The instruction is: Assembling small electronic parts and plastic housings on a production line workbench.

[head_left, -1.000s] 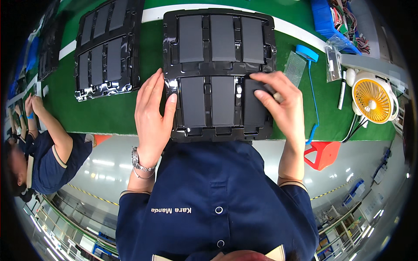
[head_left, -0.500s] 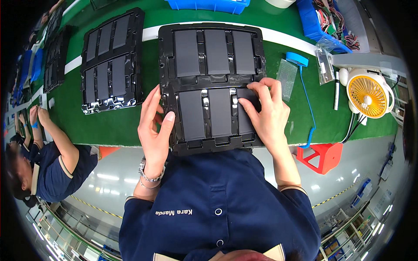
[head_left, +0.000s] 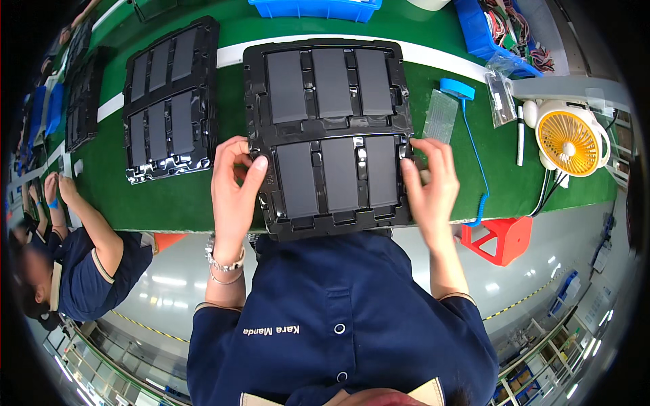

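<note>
A black moulded plastic tray (head_left: pixel 332 127) lies in front of me at the near edge of the bench, seemingly on top of others like it. Two rows of flat dark grey rectangular pieces (head_left: pixel 332 80) fill its pockets, the lower right piece (head_left: pixel 381 169) included. My left hand (head_left: pixel 232 189) holds the tray's left edge, thumb on the rim and fingers curled at the side. On the opposite edge, my right hand (head_left: pixel 433 186) has its thumb against the rim and its fingers bent around the side.
Another loaded black tray stack (head_left: pixel 169 98) stands to the left. At right are a clear textured sheet (head_left: pixel 439 116), a blue coiled-cord device (head_left: pixel 457 88), a fan (head_left: pixel 569 145) and a blue bin of wires (head_left: pixel 497 34). A co-worker (head_left: pixel 95 264) sits at far left.
My right hand has left the lower right grey piece and moved out to the tray's right edge. My left hand stays on the left edge, its fingers more curled.
</note>
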The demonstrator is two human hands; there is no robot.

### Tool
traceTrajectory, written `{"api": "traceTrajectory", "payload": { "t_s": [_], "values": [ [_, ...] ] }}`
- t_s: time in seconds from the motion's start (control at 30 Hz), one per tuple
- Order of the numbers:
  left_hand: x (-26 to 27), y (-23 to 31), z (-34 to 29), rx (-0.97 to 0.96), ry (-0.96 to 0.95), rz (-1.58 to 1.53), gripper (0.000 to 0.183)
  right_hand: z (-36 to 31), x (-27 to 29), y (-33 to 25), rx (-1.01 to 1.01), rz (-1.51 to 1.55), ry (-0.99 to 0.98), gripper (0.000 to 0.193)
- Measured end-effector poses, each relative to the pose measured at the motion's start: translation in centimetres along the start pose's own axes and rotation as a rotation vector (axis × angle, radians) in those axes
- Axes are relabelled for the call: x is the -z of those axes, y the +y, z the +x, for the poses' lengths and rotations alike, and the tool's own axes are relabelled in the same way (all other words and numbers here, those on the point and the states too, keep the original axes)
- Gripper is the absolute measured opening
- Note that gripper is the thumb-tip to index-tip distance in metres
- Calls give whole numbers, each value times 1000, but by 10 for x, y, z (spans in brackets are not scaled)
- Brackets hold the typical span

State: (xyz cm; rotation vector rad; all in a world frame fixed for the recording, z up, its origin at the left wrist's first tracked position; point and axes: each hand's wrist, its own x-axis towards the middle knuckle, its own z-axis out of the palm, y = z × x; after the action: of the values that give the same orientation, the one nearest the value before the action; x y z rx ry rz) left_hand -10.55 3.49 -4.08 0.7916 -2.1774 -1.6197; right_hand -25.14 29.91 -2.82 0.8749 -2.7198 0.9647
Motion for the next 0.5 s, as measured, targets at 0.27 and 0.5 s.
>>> {"api": "traceTrajectory", "payload": {
  "t_s": [0.27,0.5],
  "values": [
    [-8,27,-1,-141,125,97,32,-9,-13,-3,-236,261,45,21],
    [-11,31,-5,13,18,-117,36,5,-2,10,-245,312,21,29]
  ]
}}
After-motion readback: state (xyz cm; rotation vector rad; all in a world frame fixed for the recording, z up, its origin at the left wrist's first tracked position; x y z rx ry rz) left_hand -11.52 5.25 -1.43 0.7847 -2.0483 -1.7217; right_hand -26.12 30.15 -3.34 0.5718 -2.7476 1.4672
